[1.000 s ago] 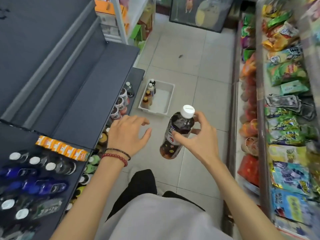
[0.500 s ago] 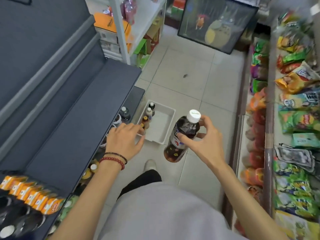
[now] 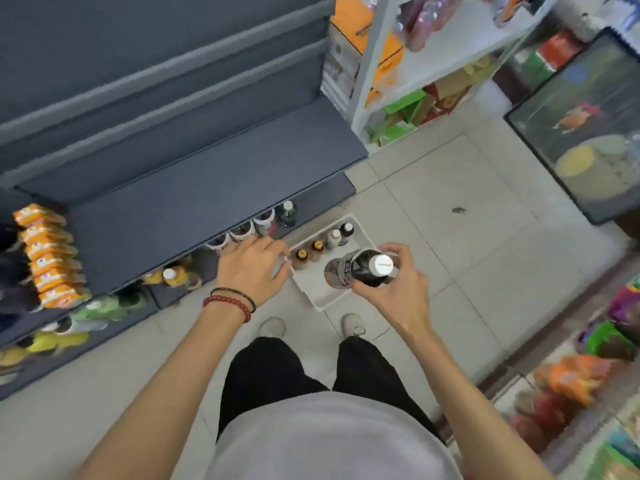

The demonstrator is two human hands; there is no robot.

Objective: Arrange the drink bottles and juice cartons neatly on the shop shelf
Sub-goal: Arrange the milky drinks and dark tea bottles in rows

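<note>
The aisle floor [image 3: 460, 244] lay open between the dark shelf [image 3: 180, 202] on the left and the snack racks [image 3: 585, 379] on the right. A white tray [image 3: 311, 285] sat on the tiles just off the bottom shelf's front edge. The right hand [image 3: 393, 291] gripped a dark drink bottle [image 3: 356, 271] near its top, upright above the tray's near end. Its white cap [image 3: 380, 265] carried green print too blurred to read, as was the label. The left hand [image 3: 249, 268] hung with fingers spread, holding nothing, over the bottom shelf's edge beside a row of bottles and cups [image 3: 263, 221]; whether it touched them I could not tell. Four small bottles [image 3: 317, 249] stood along the tray's left wall. Orange juice cartons [image 3: 48, 258] lined a higher shelf's edge
</note>
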